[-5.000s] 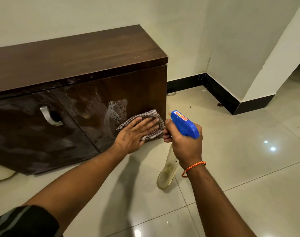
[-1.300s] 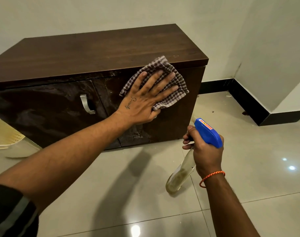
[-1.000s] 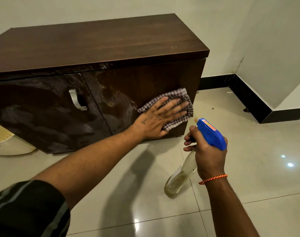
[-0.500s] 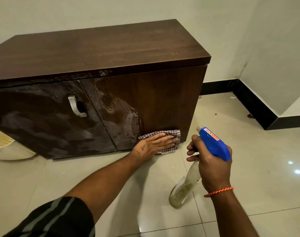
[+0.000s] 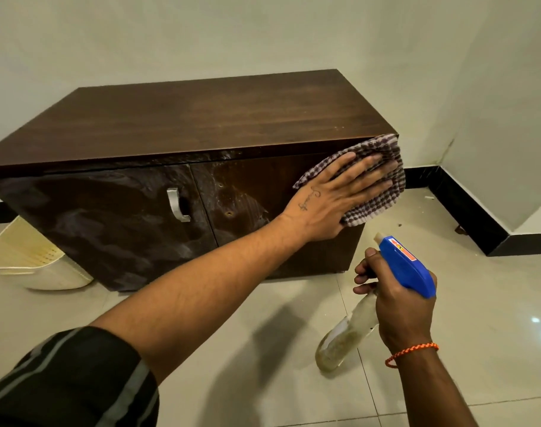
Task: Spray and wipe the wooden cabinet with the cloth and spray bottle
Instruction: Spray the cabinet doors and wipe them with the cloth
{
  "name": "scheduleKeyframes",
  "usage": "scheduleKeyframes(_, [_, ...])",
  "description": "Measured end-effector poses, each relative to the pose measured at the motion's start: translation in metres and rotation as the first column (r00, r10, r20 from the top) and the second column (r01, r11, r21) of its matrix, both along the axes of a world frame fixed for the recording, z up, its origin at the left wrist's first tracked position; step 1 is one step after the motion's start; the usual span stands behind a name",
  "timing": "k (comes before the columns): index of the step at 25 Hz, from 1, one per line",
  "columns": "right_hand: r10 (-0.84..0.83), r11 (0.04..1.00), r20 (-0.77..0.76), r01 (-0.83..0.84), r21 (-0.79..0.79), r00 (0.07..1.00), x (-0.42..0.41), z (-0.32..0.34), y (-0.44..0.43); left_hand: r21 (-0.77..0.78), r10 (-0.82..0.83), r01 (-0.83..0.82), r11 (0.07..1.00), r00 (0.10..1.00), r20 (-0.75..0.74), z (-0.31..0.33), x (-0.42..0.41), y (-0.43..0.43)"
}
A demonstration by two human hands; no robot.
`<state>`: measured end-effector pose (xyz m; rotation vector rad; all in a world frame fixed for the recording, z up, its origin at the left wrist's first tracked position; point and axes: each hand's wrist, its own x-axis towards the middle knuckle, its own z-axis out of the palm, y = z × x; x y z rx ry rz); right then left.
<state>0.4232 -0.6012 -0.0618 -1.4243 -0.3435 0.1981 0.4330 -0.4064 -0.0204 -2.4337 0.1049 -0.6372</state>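
A low dark wooden cabinet (image 5: 201, 118) stands against the wall, its two front doors streaked with wet patches. My left hand (image 5: 334, 195) presses a checked cloth (image 5: 383, 192) flat against the upper right corner of the right door, fingers straight and spread. My right hand (image 5: 398, 306) grips a spray bottle (image 5: 408, 266) with a blue trigger head and a clear body, held low above the floor to the right of the cabinet, nozzle pointing up and left.
A metal handle (image 5: 176, 204) sits on the left door. A cream plastic basket (image 5: 31, 260) lies on the floor at the cabinet's left end. Glossy tiled floor (image 5: 478, 303) spreads to the right, bounded by a black skirting (image 5: 466, 208).
My left hand has swept the cloth from the bottom edge of the right door up to its top right corner. My right hand keeps the bottle in about the same place.
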Motion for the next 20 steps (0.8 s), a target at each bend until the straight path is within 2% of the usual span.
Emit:
scheduleKeyframes(6, [0.048,0.999,-0.012,-0.048,-0.003,0.999,-0.011,0.0,0.016,0.01,0.007,-0.007,1.0,1.0,0.023,0.021,-0.047,0.028])
scheduleKeyframes(9, [0.076,0.997,-0.006,-0.076,-0.001,0.997,-0.019,0.004,0.024,-0.003,-0.011,0.011,1.0,0.994,0.107,0.026,-0.068,0.047])
scheduleKeyframes(11, [0.087,0.996,-0.001,-0.087,0.005,0.996,-0.026,0.008,0.03,-0.134,-0.027,0.057,0.989,0.975,0.219,0.038,-0.08,0.054])
scheduleKeyframes(12, [0.09,0.996,-0.006,-0.09,0.008,0.996,-0.029,0.01,0.033,-0.305,-0.015,0.115,0.946,0.95,0.313,0.048,-0.086,0.052])
scheduleKeyframes(13, [0.093,0.996,-0.012,-0.093,0.01,0.996,-0.032,0.012,0.035,-0.523,0.032,0.224,0.822,0.9,0.435,0.057,-0.094,0.046])
scheduleKeyframes(14, [0.096,0.995,-0.02,-0.096,0.011,0.995,-0.036,0.015,0.038,-0.692,0.123,0.38,0.614,0.82,0.559,0.065,-0.105,0.038])
scheduleKeyframes(15, [0.1,0.995,-0.028,-0.1,0.01,0.995,-0.04,0.018,0.041,-0.757,0.27,0.547,0.357,0.716,0.644,0.073,-0.117,0.028])
scheduleKeyframes(16, [0.103,0.995,-0.036,-0.103,0.008,0.994,-0.043,0.02,0.044,-0.697,0.431,0.707,0.118,0.596,0.678,0.082,-0.131,0.021])
scheduleKeyframes(17, [0.106,0.994,-0.04,-0.106,0.002,0.994,-0.046,0.021,0.046,-0.561,0.563,0.826,-0.063,0.494,0.663,0.089,-0.146,0.018])
scheduleKeyframes(18, [0.106,0.994,-0.043,-0.106,-0.004,0.993,-0.05,0.022,0.05,-0.36,0.663,0.907,-0.218,0.408,0.628,0.092,-0.162,0.02])
scheduleKeyframes(20, [0.111,0.994,-0.047,-0.112,-0.008,0.993,-0.058,0.024,0.057,-0.005,0.802,0.932,-0.362,0.314,0.509,0.087,-0.201,0.017])
